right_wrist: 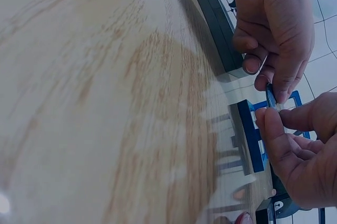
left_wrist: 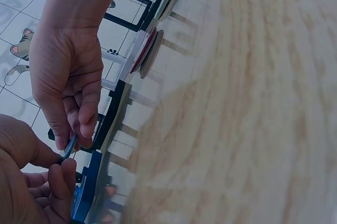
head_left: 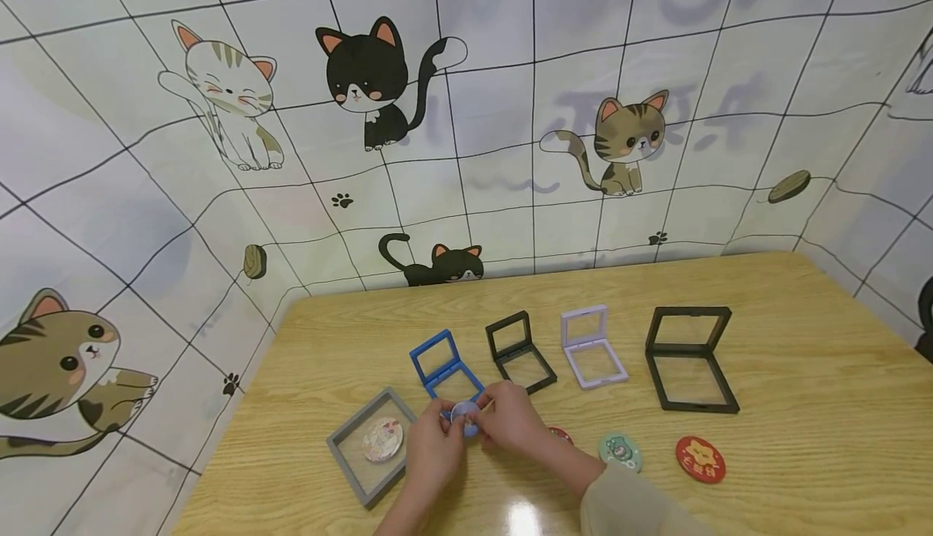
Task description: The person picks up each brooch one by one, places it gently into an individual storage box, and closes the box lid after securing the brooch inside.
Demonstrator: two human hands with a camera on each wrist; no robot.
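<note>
My left hand (head_left: 435,443) and right hand (head_left: 513,421) meet just in front of a small blue frame (head_left: 440,367) that stands opened on the table. Between them they pinch a round light-blue badge (head_left: 466,414), one hand at each side. Seen edge-on in the left wrist view, the badge (left_wrist: 69,146) is a thin disc held up off the tabletop; the fingertips cover part of its face. To the left of my left hand, a grey frame (head_left: 350,471) lies flat with a round pale, patterned badge (head_left: 382,440) inside its border.
Farther right stand an opened black frame (head_left: 543,382), a lavender frame (head_left: 594,346) and a larger black frame (head_left: 692,350). Nearer lie a green badge (head_left: 620,452) and a red badge with a yellow star (head_left: 700,459). My right forearm partly hides another red badge (head_left: 561,434).
</note>
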